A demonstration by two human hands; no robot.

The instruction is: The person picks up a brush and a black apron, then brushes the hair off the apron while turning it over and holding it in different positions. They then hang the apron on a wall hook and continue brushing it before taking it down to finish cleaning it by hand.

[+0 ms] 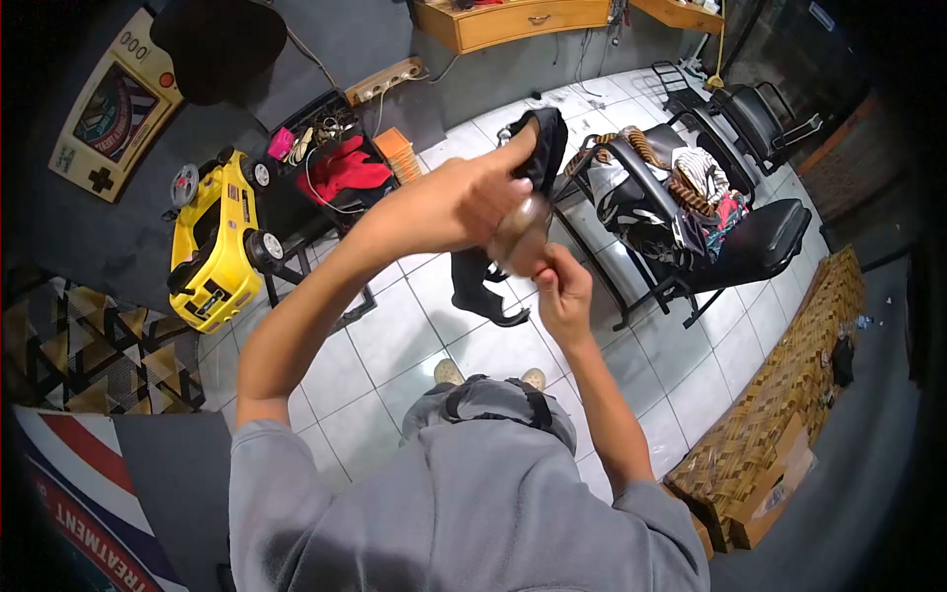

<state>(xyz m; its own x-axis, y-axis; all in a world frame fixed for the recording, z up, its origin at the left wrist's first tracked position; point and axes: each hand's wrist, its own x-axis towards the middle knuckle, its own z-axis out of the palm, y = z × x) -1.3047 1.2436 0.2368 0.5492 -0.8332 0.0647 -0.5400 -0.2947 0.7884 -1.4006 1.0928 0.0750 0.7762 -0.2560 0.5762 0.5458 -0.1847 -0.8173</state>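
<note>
Raised before my chest, my left hand (473, 202) has its fingers bent around the upper part of a shiny, brownish rounded object (521, 232), which motion smears too much to name. My right hand (567, 294) is closed, thumb against fingers, at the lower end of that same object. Black cloth-like material (476, 289) hangs below and behind my hands, with a curved strap-like end. More black material (549, 148) shows beyond my left hand. How the black pieces join is hidden by my hands.
A black chair (710, 237) piled with clothes stands at the right. To the left are a yellow toy car (222, 242) and a black tray (321, 133) holding a red cloth (353, 176) and cables. A woven mat (779, 395) lies at the right edge; wooden drawers (523, 22) hang ahead.
</note>
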